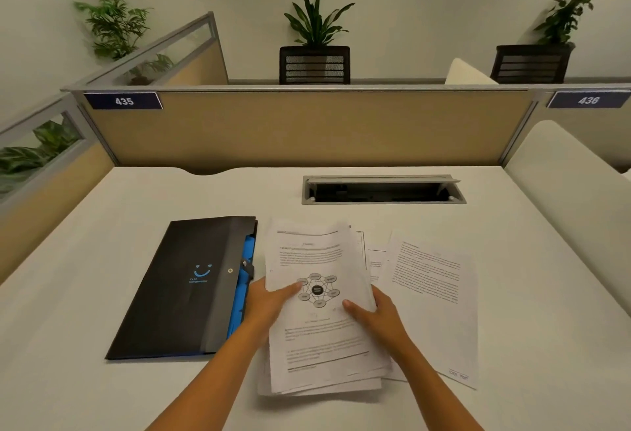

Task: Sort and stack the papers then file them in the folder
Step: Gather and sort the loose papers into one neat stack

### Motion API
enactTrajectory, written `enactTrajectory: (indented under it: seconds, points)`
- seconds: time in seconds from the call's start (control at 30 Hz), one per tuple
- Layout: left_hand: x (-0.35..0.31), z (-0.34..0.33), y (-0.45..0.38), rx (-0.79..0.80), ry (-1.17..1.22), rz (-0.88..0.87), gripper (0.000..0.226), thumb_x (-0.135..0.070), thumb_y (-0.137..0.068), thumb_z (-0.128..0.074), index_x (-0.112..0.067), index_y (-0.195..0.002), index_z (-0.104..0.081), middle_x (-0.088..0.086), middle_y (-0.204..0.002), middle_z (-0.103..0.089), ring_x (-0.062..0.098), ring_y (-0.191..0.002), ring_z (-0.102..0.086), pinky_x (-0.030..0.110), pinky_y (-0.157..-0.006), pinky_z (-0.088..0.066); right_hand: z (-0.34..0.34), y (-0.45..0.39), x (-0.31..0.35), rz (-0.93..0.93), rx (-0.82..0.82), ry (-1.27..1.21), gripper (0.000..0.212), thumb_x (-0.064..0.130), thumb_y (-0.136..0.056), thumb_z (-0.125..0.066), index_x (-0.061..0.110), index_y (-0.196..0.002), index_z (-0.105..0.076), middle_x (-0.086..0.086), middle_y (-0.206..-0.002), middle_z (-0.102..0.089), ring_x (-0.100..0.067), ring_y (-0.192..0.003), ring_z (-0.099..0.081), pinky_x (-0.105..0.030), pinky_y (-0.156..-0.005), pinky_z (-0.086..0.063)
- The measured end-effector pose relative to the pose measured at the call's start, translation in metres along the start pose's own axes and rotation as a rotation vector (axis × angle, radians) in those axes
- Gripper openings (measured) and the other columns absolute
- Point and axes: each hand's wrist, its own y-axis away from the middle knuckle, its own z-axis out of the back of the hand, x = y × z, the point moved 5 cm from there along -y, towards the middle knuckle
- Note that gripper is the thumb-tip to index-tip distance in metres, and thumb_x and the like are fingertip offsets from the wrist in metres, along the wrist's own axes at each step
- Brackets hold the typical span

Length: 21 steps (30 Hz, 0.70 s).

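Observation:
A loose stack of printed papers (pixel 317 338) lies on the white desk in front of me, its top sheet showing a circular diagram. My left hand (pixel 269 301) grips the stack's left edge, thumb on top. My right hand (pixel 372 314) grips its right edge, thumb on the top sheet. A black folder (pixel 184 287) with a blue smile mark and blue inner pockets lies closed just left of the stack. One separate printed sheet (pixel 433 297) lies flat to the right, and edges of other sheets (pixel 374 253) peek out behind the stack.
A metal cable tray slot (pixel 382 190) is set into the desk (pixel 102 379) behind the papers. A tan partition (pixel 307 130) closes the desk's back and left side. A white divider (pixel 563 171) stands on the right.

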Motion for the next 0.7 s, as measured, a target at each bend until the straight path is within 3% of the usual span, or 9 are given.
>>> enactTrajectory:
  seconds: [0.13,0.2,0.27,0.33,0.47,0.6,0.7]
  points:
    - [-0.018,0.003,0.005,0.235,-0.025,-0.034,0.053,-0.03,-0.062,-0.092,-0.016,-0.108,-0.07,0.006,-0.102,-0.077,0.028,-0.09,-0.074,0.041,-0.072,-0.061,0.013,0.0,0.013,-0.033,-0.07,-0.094,0.089,0.049,-0.056,-0.09,0.028,-0.129,-0.043,0.012,-0.121,-0.058,-0.01,-0.108,-0.061,-0.025,-0.081,-0.055]
    - [-0.027,0.002,0.008,0.344,-0.032,-0.043,0.062,-0.034,-0.057,-0.093,-0.015,-0.111,-0.07,0.009,-0.106,-0.076,0.031,-0.095,-0.073,0.041,-0.074,-0.061,0.015,-0.001,0.021,-0.047,-0.017,-0.217,0.099,0.043,-0.052,-0.094,0.026,-0.132,-0.039,0.007,-0.124,-0.06,-0.017,-0.11,-0.064,-0.035,-0.085,-0.059]
    - [-0.038,0.0,0.01,0.391,-0.006,-0.051,0.064,-0.033,-0.057,-0.093,-0.013,-0.113,-0.069,0.011,-0.109,-0.075,0.033,-0.099,-0.071,0.044,-0.077,-0.06,0.015,-0.003,0.03,-0.043,0.079,-0.335,0.092,0.035,-0.055,-0.095,0.022,-0.132,-0.046,-0.004,-0.124,-0.066,-0.026,-0.109,-0.068,-0.048,-0.089,-0.058]
    - [-0.048,-0.003,0.011,0.389,0.01,-0.082,0.061,-0.03,-0.061,-0.092,-0.012,-0.115,-0.068,0.012,-0.11,-0.074,0.033,-0.1,-0.071,0.047,-0.08,-0.06,0.014,-0.004,0.042,-0.001,0.165,-0.373,0.072,0.031,-0.061,-0.093,0.022,-0.124,-0.06,-0.008,-0.12,-0.07,-0.03,-0.107,-0.069,-0.051,-0.088,-0.058]
    - [-0.065,-0.009,0.016,0.328,0.015,-0.148,0.052,-0.03,-0.069,-0.085,-0.016,-0.116,-0.067,0.007,-0.11,-0.075,0.027,-0.098,-0.072,0.047,-0.085,-0.059,0.022,-0.002,0.068,0.095,0.058,-0.325,0.05,0.034,-0.06,-0.093,0.028,-0.105,-0.073,-0.003,-0.107,-0.076,-0.024,-0.095,-0.074,-0.039,-0.074,-0.062]
    - [-0.078,-0.018,0.021,0.25,0.006,-0.265,0.048,-0.03,-0.076,-0.082,-0.021,-0.12,-0.066,0.0,-0.111,-0.074,0.021,-0.105,-0.069,0.042,-0.092,-0.056,0.029,0.0,0.096,0.268,-0.101,-0.316,0.041,0.029,-0.066,-0.09,0.025,-0.104,-0.075,0.001,-0.102,-0.077,-0.019,-0.091,-0.075,-0.031,-0.069,-0.062]
    - [-0.094,-0.023,0.028,0.212,0.053,-0.413,0.041,-0.026,-0.073,-0.082,-0.027,-0.112,-0.07,-0.002,-0.108,-0.075,0.018,-0.101,-0.069,0.034,-0.082,-0.059,0.029,0.005,0.116,0.394,-0.132,-0.308,0.035,0.021,-0.073,-0.084,0.034,-0.103,-0.073,0.007,-0.103,-0.076,-0.014,-0.091,-0.073,-0.024,-0.066,-0.06]
